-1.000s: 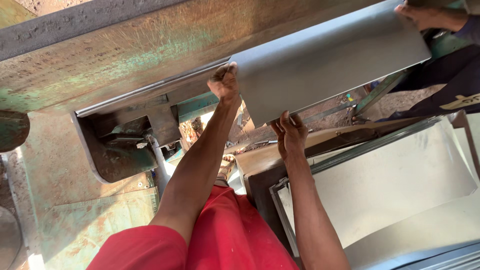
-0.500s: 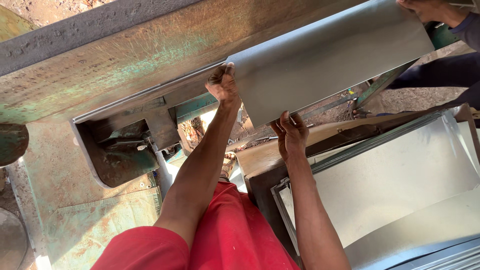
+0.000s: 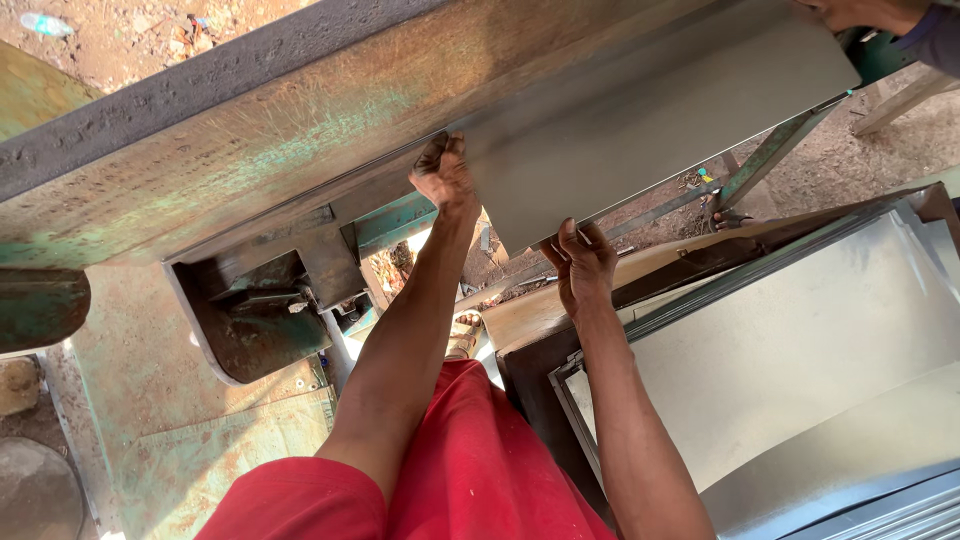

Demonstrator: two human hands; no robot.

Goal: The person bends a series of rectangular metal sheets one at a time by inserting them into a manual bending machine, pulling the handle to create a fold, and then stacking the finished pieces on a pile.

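The metal sheet (image 3: 650, 130) lies against the big green machine (image 3: 250, 170), running toward two o'clock. The left hand (image 3: 445, 175) clamps its near corner; the right hand (image 3: 580, 265) grips its lower edge. A co-worker's hand (image 3: 865, 12) holds the far end. Best keep the edge level and fingers clear.

A grey metal sheet (image 3: 660, 120) rests on the worn green machine bed (image 3: 260, 170).
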